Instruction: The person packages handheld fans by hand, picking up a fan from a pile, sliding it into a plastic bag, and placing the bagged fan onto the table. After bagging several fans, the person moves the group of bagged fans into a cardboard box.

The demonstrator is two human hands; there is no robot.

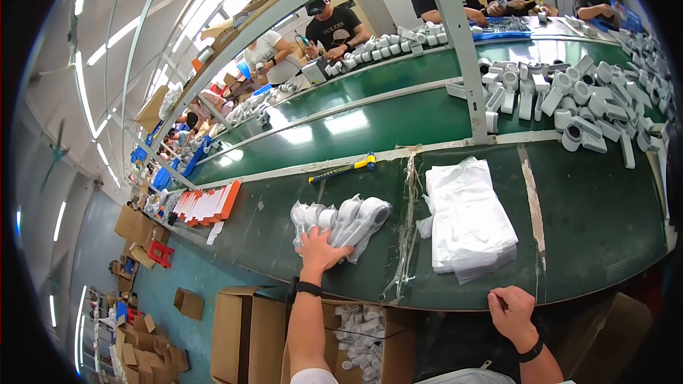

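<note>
My left hand [320, 249] lies with fingers spread against the near side of a row of bagged plastic parts [363, 217]. These are grey-white pieces with round ring heads, in clear bags, lying side by side on the dark green bench [270, 238]. My right hand [512, 311] is curled into a loose fist at the bench's front edge; nothing shows in it. Between and beyond the hands, a stack of flat clear plastic bags [469, 217] lies on the bench. A yellow and black hammer-like tool [343, 168] rests behind the bagged parts.
Loose grey-white parts [580, 99] heap at the far right. Orange-edged white cards [208, 204] lie at left. Below the bench edge, a cardboard box [388, 341] holds bagged parts. A metal post [462, 57] stands at the bench's back; co-workers [334, 28] sit across the green belt.
</note>
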